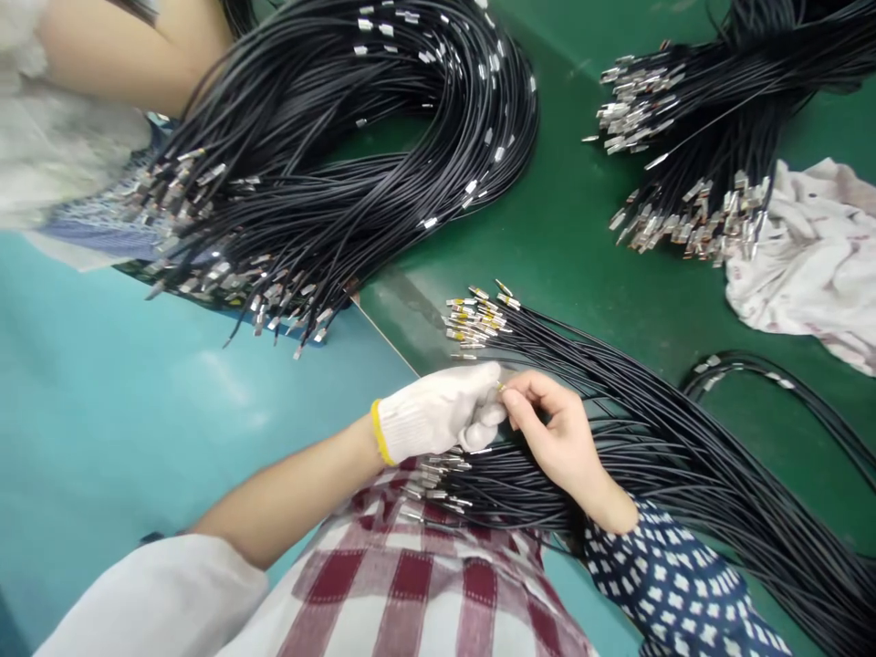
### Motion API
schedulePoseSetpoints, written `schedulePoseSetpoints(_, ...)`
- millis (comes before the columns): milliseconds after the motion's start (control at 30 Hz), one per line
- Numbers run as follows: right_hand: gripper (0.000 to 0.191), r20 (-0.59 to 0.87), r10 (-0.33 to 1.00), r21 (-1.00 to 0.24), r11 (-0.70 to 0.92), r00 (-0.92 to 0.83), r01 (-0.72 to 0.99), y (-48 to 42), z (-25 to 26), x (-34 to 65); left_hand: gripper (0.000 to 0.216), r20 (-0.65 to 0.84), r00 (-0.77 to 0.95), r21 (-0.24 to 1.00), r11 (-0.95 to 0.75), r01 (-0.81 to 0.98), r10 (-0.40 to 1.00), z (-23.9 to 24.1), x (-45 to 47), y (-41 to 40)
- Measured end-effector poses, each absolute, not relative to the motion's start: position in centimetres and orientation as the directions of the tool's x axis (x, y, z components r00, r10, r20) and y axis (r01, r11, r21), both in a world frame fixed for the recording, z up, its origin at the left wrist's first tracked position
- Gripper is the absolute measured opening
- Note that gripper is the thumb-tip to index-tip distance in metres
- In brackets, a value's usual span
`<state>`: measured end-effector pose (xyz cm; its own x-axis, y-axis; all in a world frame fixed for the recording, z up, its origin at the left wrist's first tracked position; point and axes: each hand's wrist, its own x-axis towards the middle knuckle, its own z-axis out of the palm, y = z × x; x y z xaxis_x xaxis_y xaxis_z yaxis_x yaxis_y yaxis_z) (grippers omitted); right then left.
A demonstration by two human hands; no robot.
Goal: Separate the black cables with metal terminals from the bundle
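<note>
My left hand [448, 409], in a white knit glove with a yellow cuff, is closed with its fingertips at a small metal cable terminal [501, 387] that shows a bit of yellow. Against it, my bare right hand [556, 431] pinches with thumb and forefinger at the same spot; most of the piece is hidden by the fingers. Just beyond the hands lies a bundle of black cables [616, 365] ending in metal terminals with yellow marks [475, 315]. Nearer my body, under my hands, is a second group of black cables [534, 479] with silver terminals [444, 479].
A large looped bundle of black cables [472, 119] lies at the upper left, beside another person's arm [130, 50]. More cables with silver ends [718, 109] and a crumpled white cloth [814, 255] are on the green table [568, 228] at right. A checked apron [424, 593] covers my lap.
</note>
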<state>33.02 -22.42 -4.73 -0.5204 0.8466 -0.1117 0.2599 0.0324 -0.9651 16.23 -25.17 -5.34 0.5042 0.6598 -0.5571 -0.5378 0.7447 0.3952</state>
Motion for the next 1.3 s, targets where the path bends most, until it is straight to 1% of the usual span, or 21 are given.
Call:
schedulePoseSetpoints(100, 0.022, -0.147, 0.855, -0.969, -0.024, -0.498, 0.245, -22.3, -4.7, 32.8, 0.042, -0.548, 0.521, 0.349, 0.745, -0.569, 0.655, -6.0, 16.4, -25.1)
schedulePoseSetpoints(233, 0.023, -0.183, 0.864, -0.971, -0.084, -0.468, 0.224, -22.2, -4.8, 32.6, 0.043, -0.536, 0.59, 0.282, 0.787, -0.549, 0.604, -6.3, 16.4, -24.8)
schedulePoseSetpoints(367, 0.023, -0.202, 0.866, -0.972, -0.12, -0.456, 0.203, -22.3, -4.9, 32.5, 0.041, -0.548, 0.536, 0.317, 0.752, -0.578, 0.643, -6.1, 16.6, -24.8)
schedulePoseSetpoints(533, 0.025, -0.242, 0.877, -0.962, -0.162, -0.415, 0.219, -22.5, -4.9, 32.4, 0.043, -0.564, 0.558, 0.306, 0.781, -0.544, 0.609, -6.1, 16.6, -24.8)
schedulePoseSetpoints(700, 0.024, -0.263, 0.865, -0.959, -0.186, -0.428, 0.214, -22.6, -5.1, 32.6, 0.042, -0.566, 0.576, 0.324, 0.802, -0.502, 0.589, -5.6, 16.4, -24.6)
schedulePoseSetpoints(867, 0.024, -0.265, 0.863, -0.957, -0.18, -0.429, 0.229, -22.6, -5.2, 32.6, 0.044, -0.63, 0.537, 0.347, 0.822, -0.452, 0.561, -4.5, 16.4, -24.3)
schedulePoseSetpoints(967, 0.026, -0.273, 0.86, -0.954, -0.183, -0.43, 0.239, -22.6, -5.1, 32.5, 0.043, -0.636, 0.521, 0.371, 0.818, -0.439, 0.569, -4.3, 16.4, -24.1)
schedulePoseSetpoints(1100, 0.026, -0.261, 0.865, -0.957, -0.175, -0.429, 0.23, -22.6, -5.1, 32.6, 0.044, -0.57, 0.568, 0.381, 0.804, -0.457, 0.593, -4.5, 16.3, -24.0)
schedulePoseSetpoints(1300, 0.028, -0.222, 0.878, -0.958, -0.116, -0.425, 0.262, -22.5, -5.2, 32.7, 0.046, -0.484, 0.557, 0.415, 0.738, -0.532, 0.674, -5.7, 16.6, -24.6)
